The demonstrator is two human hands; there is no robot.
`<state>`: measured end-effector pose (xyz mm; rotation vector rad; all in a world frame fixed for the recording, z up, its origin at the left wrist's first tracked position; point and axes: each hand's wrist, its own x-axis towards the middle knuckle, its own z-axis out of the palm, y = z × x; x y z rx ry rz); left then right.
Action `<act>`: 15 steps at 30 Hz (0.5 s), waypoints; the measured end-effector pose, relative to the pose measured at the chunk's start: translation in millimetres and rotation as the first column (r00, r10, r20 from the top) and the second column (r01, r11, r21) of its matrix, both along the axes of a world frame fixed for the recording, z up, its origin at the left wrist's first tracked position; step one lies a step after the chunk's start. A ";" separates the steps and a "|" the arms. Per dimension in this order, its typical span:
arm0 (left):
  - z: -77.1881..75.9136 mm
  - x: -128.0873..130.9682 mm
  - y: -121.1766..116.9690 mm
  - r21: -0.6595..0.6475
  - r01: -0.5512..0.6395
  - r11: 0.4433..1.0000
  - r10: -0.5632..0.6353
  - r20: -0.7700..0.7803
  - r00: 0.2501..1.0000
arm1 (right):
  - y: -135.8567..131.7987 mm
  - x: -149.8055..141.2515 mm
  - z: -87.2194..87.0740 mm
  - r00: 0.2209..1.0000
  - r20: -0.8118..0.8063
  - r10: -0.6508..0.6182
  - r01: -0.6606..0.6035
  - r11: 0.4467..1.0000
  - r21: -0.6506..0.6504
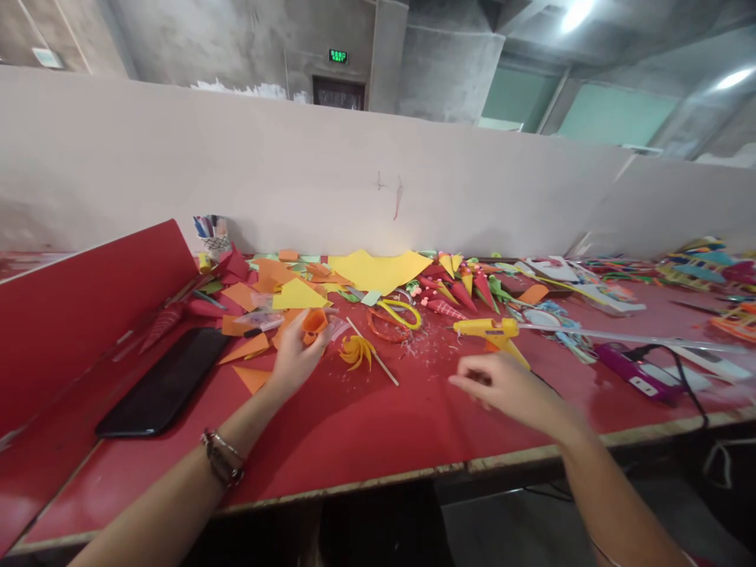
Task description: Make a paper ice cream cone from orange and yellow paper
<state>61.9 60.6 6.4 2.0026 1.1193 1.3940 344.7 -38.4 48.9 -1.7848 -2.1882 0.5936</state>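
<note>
My left hand (298,358) is closed around a rolled piece of orange paper (314,324), its open end facing up. My right hand (511,394) hovers over the red table with curled fingers; whether anything sits inside them is hidden. Just beyond it lies a yellow glue gun (487,329) with a clear glue stick (567,331) out of its back. Between my hands rest a yellow-orange paper flower (357,352) and a thin pale stick (383,365). Behind them are a yellow loop (407,315) and an orange loop (383,324).
A black phone (168,386) lies at left beside an upright red board (88,315). Paper scraps (277,276) and red paper cones (464,293) pile along the back partition (295,173). A pen cup (213,234) stands at back left, a purple power strip (641,370) at right.
</note>
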 end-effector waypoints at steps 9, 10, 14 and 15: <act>1.8 0.5 -0.8 0.213 -0.086 0.973 0.130 -0.202 0.971 | 11.7 94.1 -55.2 0.779 0.284 -0.558 0.387 0.786 0.483; 2.2 0.0 -0.6 0.244 -0.094 0.965 0.151 -0.228 0.962 | 17.1 96.9 -60.9 0.805 0.267 -0.530 0.360 0.794 0.490; 1.4 -3.3 1.9 0.306 -0.103 0.947 0.196 -0.294 0.935 | 31.7 96.1 -75.8 0.830 0.256 -0.496 0.361 0.826 0.433; 0.6 -4.3 2.8 0.306 -0.099 0.947 0.196 -0.307 0.931 | 33.1 94.5 -77.5 0.830 0.260 -0.493 0.371 0.837 0.404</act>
